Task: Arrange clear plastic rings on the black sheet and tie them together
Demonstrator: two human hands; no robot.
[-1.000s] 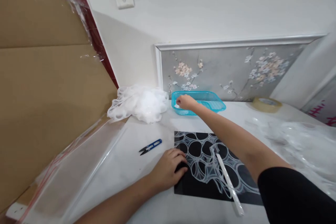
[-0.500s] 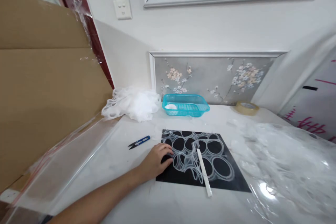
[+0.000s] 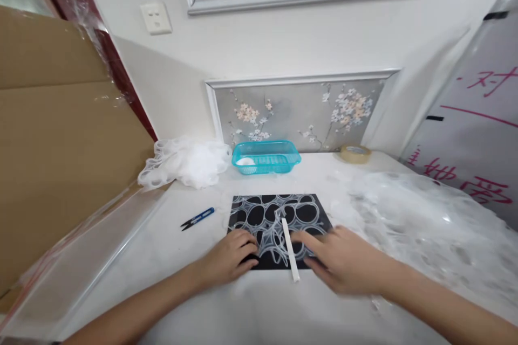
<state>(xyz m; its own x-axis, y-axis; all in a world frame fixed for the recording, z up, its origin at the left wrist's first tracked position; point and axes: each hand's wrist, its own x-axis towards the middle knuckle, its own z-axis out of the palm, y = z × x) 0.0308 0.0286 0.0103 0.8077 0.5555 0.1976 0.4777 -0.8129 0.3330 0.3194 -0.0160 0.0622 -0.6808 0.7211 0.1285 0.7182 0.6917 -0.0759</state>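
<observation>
A black sheet lies on the table under a piece of translucent white netting with large round holes. My left hand rests on the sheet's left edge, its fingers apart and holding nothing. Across the netting slants a thin white stick, its upper end beside a small clear fold of material. My right hand, slightly blurred, is over the sheet's right side. Its thumb and forefinger are apart, with the forefinger's tip close to the stick; I cannot tell whether they touch. Blue-handled thread snips lie left of the sheet.
A turquoise plastic basket with a round white item stands against the wall. Bunched white netting is to its left, a tape roll to its right. Clear netting spreads over the right side; cardboard stands left.
My right hand was at the basket, then out of view, and is now beside the white stick. A round white item shows in the basket. My left hand stays at the sheet's left edge.
</observation>
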